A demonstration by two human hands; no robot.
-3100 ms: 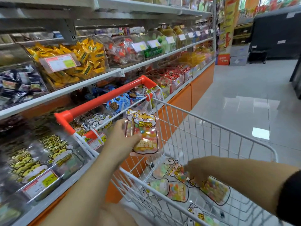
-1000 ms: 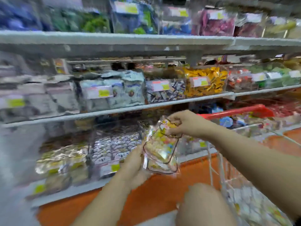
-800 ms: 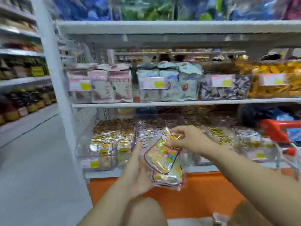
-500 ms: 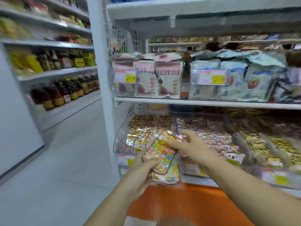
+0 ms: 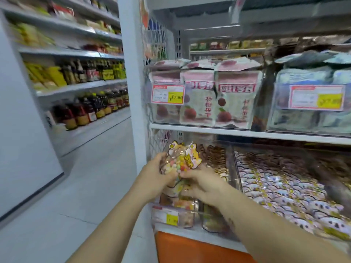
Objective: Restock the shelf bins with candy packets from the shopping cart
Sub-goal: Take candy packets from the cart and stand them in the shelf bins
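I hold clear candy packets (image 5: 180, 161) with a cartoon animal print and coloured sweets inside. They stand upright over the leftmost clear bin (image 5: 171, 218) on the lower shelf. My left hand (image 5: 157, 174) grips the packets from the left side. My right hand (image 5: 203, 185) reaches in from the right, with its fingers curled on the lower part of the packets. More packets of the same kind lie in the bin below my hands. The shopping cart is out of view.
A white shelf upright (image 5: 131, 92) stands just left of the bin. Beside it on the right is a bin of pale wrapped sweets (image 5: 284, 190). Pink fruit bags (image 5: 205, 99) fill the shelf above. An aisle floor (image 5: 66, 196) and bottle shelves (image 5: 85, 109) lie left.
My view swung left from the cart to the shelf end. Both hands carried the packets up and forward to the leftmost lower bin; my right hand moved from the packets' top to lower down.
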